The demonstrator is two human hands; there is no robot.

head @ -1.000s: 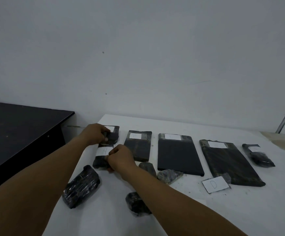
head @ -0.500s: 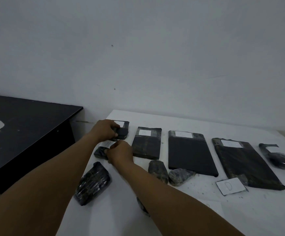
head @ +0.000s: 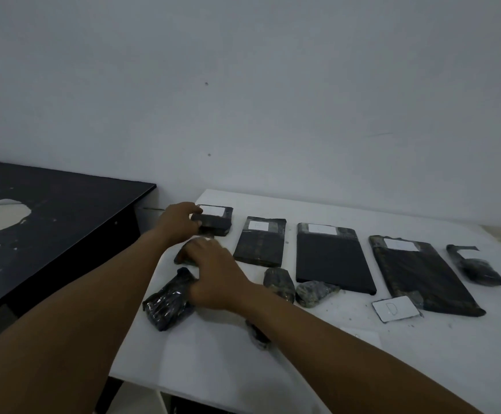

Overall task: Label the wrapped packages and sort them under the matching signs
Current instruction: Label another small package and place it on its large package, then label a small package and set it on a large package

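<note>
A row of black wrapped packages with white labels lies along the back of the white table (head: 303,369). My left hand (head: 179,224) grips the left end of the leftmost small box (head: 218,227). Just in front of it, my right hand (head: 213,271) rests with fingers spread on a small dark package (head: 181,256); a bit of white label shows at my fingertips. A loose film-wrapped package (head: 167,301) lies beside my right wrist. A white card marked D (head: 395,307) lies at the right.
Further right in the row are a medium package (head: 259,246), two large flat ones (head: 333,262) (head: 419,277) and a small bundle (head: 476,268). Small wrapped lumps (head: 277,280) (head: 315,289) sit mid-table; another is partly under my right forearm. A black desk (head: 58,222) stands left.
My right hand has gone from pinching the label on the small package to lying spread over it. My left hand has stayed on the leftmost box. The view has shifted left.
</note>
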